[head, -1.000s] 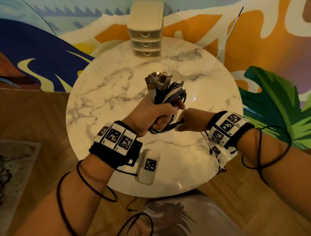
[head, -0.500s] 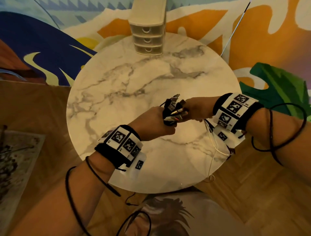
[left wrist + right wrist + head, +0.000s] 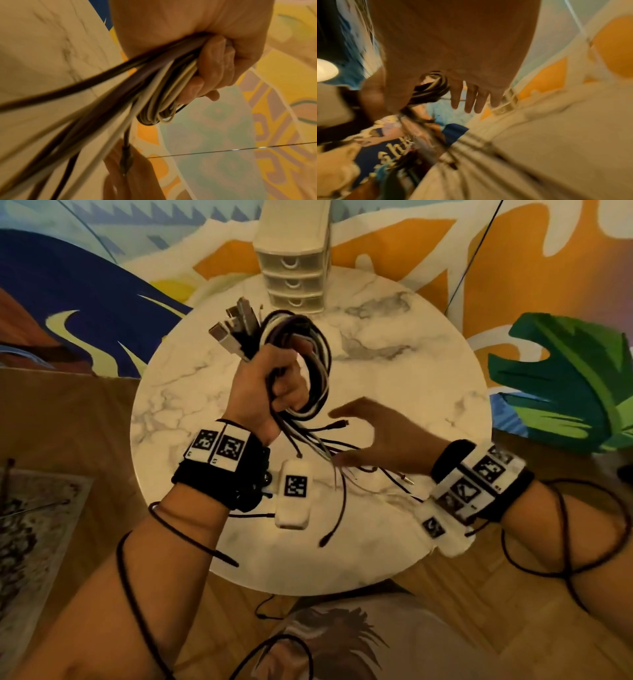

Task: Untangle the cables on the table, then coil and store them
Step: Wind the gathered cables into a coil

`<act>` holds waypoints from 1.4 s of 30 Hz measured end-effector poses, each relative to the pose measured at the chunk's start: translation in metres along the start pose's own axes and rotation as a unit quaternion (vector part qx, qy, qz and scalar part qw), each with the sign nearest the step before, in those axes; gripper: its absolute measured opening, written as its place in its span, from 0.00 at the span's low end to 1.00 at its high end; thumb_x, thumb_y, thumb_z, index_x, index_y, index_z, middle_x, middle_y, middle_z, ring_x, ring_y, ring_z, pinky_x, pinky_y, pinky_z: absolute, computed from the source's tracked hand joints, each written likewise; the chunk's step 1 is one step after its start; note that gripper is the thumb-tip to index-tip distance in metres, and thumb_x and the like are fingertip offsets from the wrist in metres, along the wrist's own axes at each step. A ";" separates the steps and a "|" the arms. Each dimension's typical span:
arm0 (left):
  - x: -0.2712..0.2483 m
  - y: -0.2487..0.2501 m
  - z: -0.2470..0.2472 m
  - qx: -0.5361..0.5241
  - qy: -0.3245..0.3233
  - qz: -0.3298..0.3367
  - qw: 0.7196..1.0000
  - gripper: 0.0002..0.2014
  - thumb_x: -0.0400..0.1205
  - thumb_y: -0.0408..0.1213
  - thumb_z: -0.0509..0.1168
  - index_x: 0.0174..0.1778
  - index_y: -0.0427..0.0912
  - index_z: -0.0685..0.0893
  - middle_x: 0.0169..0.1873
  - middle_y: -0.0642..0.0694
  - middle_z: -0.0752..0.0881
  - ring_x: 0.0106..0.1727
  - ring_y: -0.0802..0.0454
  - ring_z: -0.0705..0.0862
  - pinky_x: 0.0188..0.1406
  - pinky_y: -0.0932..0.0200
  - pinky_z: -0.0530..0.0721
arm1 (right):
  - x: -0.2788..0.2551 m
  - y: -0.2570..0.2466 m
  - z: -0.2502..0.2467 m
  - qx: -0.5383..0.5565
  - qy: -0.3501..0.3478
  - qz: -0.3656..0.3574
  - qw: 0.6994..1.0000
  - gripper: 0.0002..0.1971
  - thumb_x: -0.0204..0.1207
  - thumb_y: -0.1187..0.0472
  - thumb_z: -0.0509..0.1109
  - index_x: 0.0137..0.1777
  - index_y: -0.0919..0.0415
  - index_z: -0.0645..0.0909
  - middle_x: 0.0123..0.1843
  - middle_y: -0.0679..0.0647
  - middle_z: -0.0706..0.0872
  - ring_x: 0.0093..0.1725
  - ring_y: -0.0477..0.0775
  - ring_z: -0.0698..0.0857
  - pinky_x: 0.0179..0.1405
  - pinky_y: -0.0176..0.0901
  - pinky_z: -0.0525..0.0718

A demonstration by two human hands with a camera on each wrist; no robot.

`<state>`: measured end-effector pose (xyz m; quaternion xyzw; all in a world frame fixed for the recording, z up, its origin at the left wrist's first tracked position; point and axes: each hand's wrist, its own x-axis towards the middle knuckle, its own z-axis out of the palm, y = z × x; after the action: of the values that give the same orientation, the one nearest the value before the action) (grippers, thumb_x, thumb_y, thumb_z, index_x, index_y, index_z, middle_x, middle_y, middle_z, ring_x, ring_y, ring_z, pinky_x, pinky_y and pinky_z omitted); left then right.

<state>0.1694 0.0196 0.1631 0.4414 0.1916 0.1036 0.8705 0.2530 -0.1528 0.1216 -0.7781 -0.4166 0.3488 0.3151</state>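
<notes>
Right now left hand (image 3: 274, 381) is fisted round the cable bundle (image 3: 301, 354), raised above the table (image 3: 428, 378), plugs up, so the loose tails (image 3: 329, 453) hang free below it. Right hand (image 3: 383, 440) spread, empty, just beside those tails, likely to gather them for coiling.

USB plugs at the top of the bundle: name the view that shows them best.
Head view. The grey metal-tipped USB plugs fan out above the left hand, sharp against the round marble table. The left wrist view shows only cable strands below the fist; the right wrist view is blurred, with no plugs visible.
</notes>
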 end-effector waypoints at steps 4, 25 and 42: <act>-0.005 -0.001 0.027 -0.025 -0.105 -0.009 0.994 0.08 0.73 0.33 0.59 0.43 0.34 0.80 0.13 0.54 0.65 0.13 0.58 0.57 0.21 0.55 0.50 | 0.014 -0.020 0.042 0.104 -0.058 0.005 0.993 0.13 0.72 0.49 0.75 0.49 0.57 0.84 0.47 0.46 0.87 0.47 0.44 0.84 0.53 0.42 0.81; -0.033 -0.037 0.018 0.503 -0.073 0.005 0.861 0.14 0.73 0.26 0.68 0.39 0.55 0.84 0.38 0.58 0.87 0.38 0.69 0.83 0.39 0.77 0.78 | 0.037 -0.005 -0.055 0.096 -0.169 0.175 0.965 0.21 0.82 0.67 0.57 0.25 0.56 0.69 0.19 0.48 0.64 0.20 0.48 0.63 0.33 0.47 0.84; -0.009 -0.053 0.008 0.453 0.061 0.017 0.889 0.14 0.80 0.40 0.68 0.28 0.55 0.80 0.16 0.57 0.80 0.19 0.64 0.77 0.21 0.73 0.71 | 0.021 -0.016 0.017 0.343 0.166 0.152 0.912 0.25 0.88 0.53 0.48 0.31 0.62 0.73 0.22 0.54 0.72 0.19 0.50 0.70 0.22 0.42 0.75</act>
<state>0.1649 -0.0206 0.1273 0.7841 0.2625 0.0473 0.5605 0.2411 -0.1239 0.1185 -0.7227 -0.0901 0.3799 0.5704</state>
